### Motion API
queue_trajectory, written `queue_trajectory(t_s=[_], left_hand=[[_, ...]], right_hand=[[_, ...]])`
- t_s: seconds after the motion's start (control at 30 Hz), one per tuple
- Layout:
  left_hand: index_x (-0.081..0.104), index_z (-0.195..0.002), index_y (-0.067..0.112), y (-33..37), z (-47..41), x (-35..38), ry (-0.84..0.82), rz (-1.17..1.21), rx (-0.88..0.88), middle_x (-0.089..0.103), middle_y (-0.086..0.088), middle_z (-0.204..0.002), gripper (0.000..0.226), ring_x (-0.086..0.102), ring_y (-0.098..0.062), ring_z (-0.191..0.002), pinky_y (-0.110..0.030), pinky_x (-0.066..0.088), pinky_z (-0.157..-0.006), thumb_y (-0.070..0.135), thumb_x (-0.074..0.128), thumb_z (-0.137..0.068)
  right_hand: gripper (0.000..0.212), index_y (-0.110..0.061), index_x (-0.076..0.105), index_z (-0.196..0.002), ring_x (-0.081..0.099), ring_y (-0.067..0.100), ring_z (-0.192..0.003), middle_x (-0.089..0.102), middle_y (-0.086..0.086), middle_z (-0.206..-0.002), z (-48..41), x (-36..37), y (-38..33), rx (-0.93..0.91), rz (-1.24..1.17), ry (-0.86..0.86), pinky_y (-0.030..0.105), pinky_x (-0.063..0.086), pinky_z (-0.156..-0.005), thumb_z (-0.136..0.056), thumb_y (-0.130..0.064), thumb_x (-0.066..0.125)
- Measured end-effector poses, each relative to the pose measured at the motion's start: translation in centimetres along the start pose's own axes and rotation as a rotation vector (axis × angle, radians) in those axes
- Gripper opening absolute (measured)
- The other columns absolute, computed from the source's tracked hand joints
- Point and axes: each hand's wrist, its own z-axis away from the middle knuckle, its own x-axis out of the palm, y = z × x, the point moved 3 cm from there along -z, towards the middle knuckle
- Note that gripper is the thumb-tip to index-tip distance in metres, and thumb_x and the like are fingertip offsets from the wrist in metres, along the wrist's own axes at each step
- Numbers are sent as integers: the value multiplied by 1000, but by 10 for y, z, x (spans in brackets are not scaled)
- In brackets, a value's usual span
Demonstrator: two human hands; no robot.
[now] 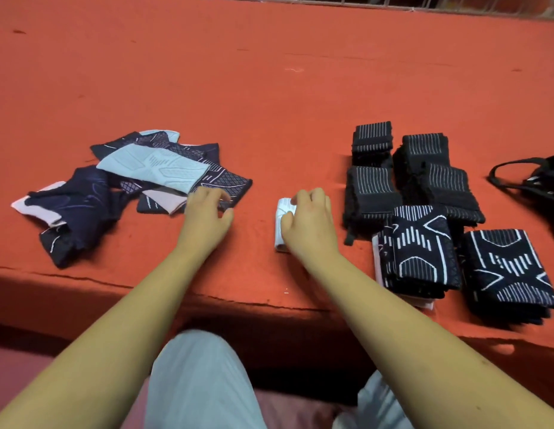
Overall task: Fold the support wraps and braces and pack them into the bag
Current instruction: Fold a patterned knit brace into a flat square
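Roughly half done: we see folded stacks (424,218) at three o'clock, the unfolded pile (139,181) at nine, and the bag (545,181) beyond, unpacked. Our right hand (309,224) curls round a white wrap (281,226) at centre; our left hand (207,218) touches the pile, grip unclear.

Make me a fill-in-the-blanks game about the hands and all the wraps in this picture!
1. The right hand grips a small folded piece whose colour is ____.
2. The messy unfolded pile lies on the person's ____ side.
3. The folded black stacks lie between the right hand and the black ____.
Missing words: white; left; bag.
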Motion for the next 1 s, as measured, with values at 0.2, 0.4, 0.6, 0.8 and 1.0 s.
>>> queue_trajectory(t_s=[0.2,0.4,0.6,0.8,1.0], left_hand=[[60,-127,19,-77,11,-32,56,-279,-138,50,-13,-130,45,42,-35,-126,-50,33,-106,32,70,-85],[53,-134,25,-87,7,-23,21,-317,-166,46,-14,-139,44,40,-33,-131,-49,32,-108,36,56,-92],[50,-137,27,-90,7,-22,16,-324,-174,43,-10,-142,47,37,-30,-133,-47,28,-110,39,53,-92],[46,-140,21,-92,6,-22,-10,-326,-201,40,-10,-146,51,34,-30,-136,-46,27,-110,38,54,-92],[56,-123,15,-97,3,-33,29,30,-285,54,-6,-134,34,40,-28,-130,-43,29,-106,20,56,-90]], right_hand=[[35,-3,55,-119,46,35,-117,49,16,-121,-29,48,-45,-153,-59,-222,43,40,-100,-87,-18,58],[42,-8,54,-121,47,35,-118,50,15,-126,-55,94,-57,-266,87,-328,42,42,-101,-86,-31,60],[26,-11,66,-107,48,36,-108,57,11,-115,-71,111,-68,-400,330,-160,43,35,-86,-91,-26,52],[20,-10,57,-81,53,34,-80,57,11,-84,-76,71,-82,-421,-67,25,41,36,-71,-77,-27,46],[29,-6,57,-88,55,36,-75,62,13,-83,-17,40,-75,-643,-128,-184,45,43,-68,-80,-30,42]])
